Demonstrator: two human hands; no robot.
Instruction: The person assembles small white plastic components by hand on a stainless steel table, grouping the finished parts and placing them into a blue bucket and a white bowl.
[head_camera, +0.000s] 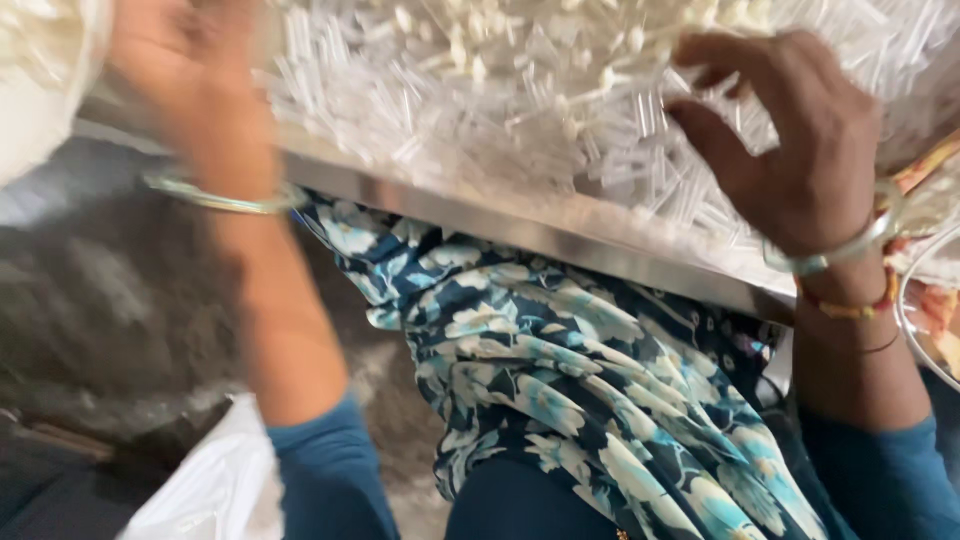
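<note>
Reaching into a heap of clear tubes — two hands, one to each side of it.

Right hand: one. Fingers spread and bent, tips down among the tubes at the heap's right part; whether any tube is pinched between them cannot be told, since the tips are sunk in the heap. Wrist carries three bands — one pale bangle, one red-and-yellow thread, one thin dark thread below that.

Left hand: one, badly blurred. It lies at the heap's left edge; how far open it is, and whether it has hold of anything, cannot be told. One thin metal bangle on the wrist.

Tubes: too many to count. Short, narrow, clear plastic, lying every way in a loose mound, many with a white tip or plug at one end. The mound fills the top of the view, between the hands and beyond them.

Tray: one, steel, its bright rim running slantwise under the heap.

Cloth: one, dark blue with pale flowers, hanging below the rim between the arms.

Sleeves: two, plain blue.

Bag: one, white, low at the left.
</note>
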